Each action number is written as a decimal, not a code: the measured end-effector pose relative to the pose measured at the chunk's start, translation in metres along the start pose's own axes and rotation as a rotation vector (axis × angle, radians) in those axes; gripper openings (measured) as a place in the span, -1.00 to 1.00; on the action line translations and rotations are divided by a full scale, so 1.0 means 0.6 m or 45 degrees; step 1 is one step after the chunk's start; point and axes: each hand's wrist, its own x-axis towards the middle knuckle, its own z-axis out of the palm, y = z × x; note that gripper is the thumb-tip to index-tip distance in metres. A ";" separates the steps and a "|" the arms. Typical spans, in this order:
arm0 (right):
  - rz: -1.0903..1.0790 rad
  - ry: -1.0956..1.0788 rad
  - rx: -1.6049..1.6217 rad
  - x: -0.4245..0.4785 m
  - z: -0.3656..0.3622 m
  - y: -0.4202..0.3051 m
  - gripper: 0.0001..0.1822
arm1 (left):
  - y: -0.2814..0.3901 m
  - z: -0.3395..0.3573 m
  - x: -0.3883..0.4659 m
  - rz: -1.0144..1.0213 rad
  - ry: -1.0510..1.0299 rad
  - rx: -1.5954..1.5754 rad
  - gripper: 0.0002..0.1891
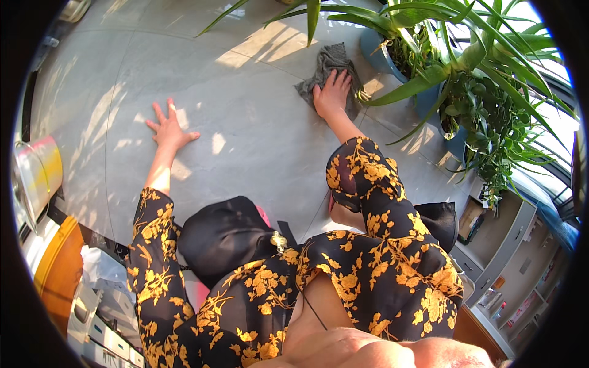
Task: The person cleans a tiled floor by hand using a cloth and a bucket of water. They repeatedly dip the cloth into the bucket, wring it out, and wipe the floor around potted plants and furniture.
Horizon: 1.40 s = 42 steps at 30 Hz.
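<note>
My left hand (pixel 169 131) rests on the grey tiled floor (pixel 248 124) with its fingers spread and nothing in it. Farther out to the right, my right hand (pixel 332 95) presses down on a crumpled grey cloth (pixel 332 56), palm over its near part. The cloth lies bunched against the floor, its far end and left corner showing past my fingers. Beside it stands a blue plant pot (pixel 375 50) with a long-leaved aloe-like plant (pixel 476 53). One drooping leaf tip comes close to the cloth's right side.
More potted succulents (pixel 485 119) line the window at right. Shelving with grey drawers (pixel 501 244) stands at lower right. At left are a metal bucket-like container (pixel 39 177), an orange-brown wooden piece (pixel 57 271) and white plastic storage boxes (pixel 99 331). Sunlight patches the floor.
</note>
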 end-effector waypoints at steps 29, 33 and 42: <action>1.256 0.784 0.019 0.558 0.091 0.096 0.07 | 0.122 0.029 0.000 -0.327 0.185 -0.131 0.47; 0.941 0.424 -0.145 0.548 0.073 0.087 -0.15 | 0.116 0.041 -0.005 -0.331 0.240 -0.146 0.48; -0.067 0.564 0.261 0.484 0.071 -0.016 -0.31 | 0.116 0.038 -0.002 -0.294 0.272 -0.147 0.51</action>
